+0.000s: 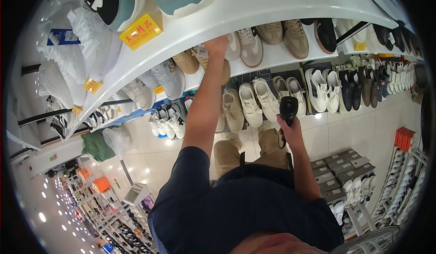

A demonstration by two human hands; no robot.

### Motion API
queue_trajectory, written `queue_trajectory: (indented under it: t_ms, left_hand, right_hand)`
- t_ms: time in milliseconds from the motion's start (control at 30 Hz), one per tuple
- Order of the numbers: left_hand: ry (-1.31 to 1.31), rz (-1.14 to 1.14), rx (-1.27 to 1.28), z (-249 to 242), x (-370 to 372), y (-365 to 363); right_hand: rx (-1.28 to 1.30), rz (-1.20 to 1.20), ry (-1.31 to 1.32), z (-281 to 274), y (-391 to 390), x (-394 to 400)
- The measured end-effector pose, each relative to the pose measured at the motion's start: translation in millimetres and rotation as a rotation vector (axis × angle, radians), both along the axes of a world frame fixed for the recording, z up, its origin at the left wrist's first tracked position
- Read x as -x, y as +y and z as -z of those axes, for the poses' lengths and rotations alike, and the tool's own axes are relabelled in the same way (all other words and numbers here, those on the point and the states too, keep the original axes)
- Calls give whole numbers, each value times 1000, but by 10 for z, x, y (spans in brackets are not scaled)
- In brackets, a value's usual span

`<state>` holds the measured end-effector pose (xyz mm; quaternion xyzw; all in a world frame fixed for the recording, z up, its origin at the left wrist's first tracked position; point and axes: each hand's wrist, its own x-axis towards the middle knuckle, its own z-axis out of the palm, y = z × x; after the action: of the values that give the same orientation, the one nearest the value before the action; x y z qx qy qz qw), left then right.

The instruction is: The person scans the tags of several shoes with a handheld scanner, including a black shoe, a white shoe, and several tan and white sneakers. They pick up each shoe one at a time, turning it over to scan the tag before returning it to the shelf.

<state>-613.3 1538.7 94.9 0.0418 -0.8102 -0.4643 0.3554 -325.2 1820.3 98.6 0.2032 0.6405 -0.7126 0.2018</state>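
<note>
My left hand (pixel 216 44) reaches into the middle shelf among the shoes. Its fingers are hidden under the edge of the upper shelf, so I cannot see what they touch. Just left of it stands a tan shoe (pixel 185 62) beside another with a small white tag, and a pale grey shoe (pixel 233 47) is at its right. Lower down, my right hand (pixel 293 131) is wrapped around the handle of a black handheld barcode scanner (pixel 289 108), which points away from me toward the shelves.
The white upper shelf (pixel 272 6) curves across the front, bearing sneakers and a yellow sign (pixel 141 31). White shoes (pixel 251 104) line the low level ahead. Grey shoeboxes (pixel 334 174) are stacked at right. A green bag (pixel 98 144) lies at left.
</note>
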Motion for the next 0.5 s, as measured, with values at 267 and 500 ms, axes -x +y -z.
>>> queue_trajectory:
  t_ms: [267,500]
  left_hand:
    - [-72,-59,227,-178,-183,-9]
    - [-236,-81,246,-16,-25,33]
  right_hand:
    - [-48,-117,4,13,-103,124]
    - [-50,-133,-15,24,-106,184]
